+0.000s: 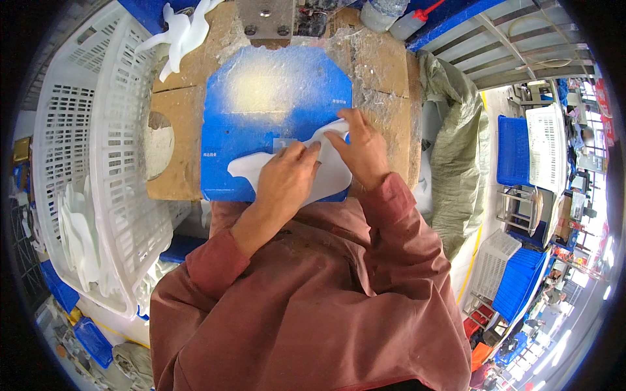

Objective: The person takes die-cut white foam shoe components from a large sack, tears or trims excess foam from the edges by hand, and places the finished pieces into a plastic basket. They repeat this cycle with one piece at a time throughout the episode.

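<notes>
A smooth white sheet-like piece with a curved, lobed outline (pixel 334 171) lies over the near edge of a blue board (pixel 228 130). I cannot tell what it is made of. My left hand (pixel 287 174) rests on its middle with the fingers bent and closed on it. At its upper right end, my right hand (pixel 360 146) pinches the edge between thumb and fingers. Pale, powdery residue covers the upper part of the board, which lies on brown cardboard (pixel 176 176).
Left of me stands a tall white slatted basket (pixel 124 156) with white pieces (pixel 81 228) inside. Another branching white piece (pixel 186 36) lies at the far left. A metal fixture (pixel 266 16) and a clear bottle (pixel 385 13) stand behind the board. A greenish sack (pixel 460 150) is at right.
</notes>
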Action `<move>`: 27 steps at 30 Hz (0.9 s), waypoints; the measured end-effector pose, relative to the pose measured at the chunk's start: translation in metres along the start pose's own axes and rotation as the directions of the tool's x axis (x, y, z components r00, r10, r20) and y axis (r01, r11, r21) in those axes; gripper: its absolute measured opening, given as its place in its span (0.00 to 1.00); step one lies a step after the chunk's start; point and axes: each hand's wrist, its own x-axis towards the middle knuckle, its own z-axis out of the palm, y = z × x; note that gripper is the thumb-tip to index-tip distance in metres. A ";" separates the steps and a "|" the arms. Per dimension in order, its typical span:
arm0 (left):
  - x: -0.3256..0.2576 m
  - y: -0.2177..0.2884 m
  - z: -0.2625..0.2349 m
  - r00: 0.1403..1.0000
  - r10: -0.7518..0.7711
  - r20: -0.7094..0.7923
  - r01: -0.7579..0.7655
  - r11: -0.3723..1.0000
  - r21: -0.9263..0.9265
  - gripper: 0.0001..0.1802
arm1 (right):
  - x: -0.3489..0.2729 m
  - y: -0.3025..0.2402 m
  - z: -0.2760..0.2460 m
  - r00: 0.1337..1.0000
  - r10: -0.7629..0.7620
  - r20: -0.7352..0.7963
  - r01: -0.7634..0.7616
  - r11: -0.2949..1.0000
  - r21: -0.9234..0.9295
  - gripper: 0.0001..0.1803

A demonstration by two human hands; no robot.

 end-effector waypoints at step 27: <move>0.001 0.002 0.015 0.999 -0.014 0.046 0.012 0.999 0.040 0.23 | 0.008 0.035 0.002 0.947 0.315 0.064 -0.318 0.886 0.337 0.07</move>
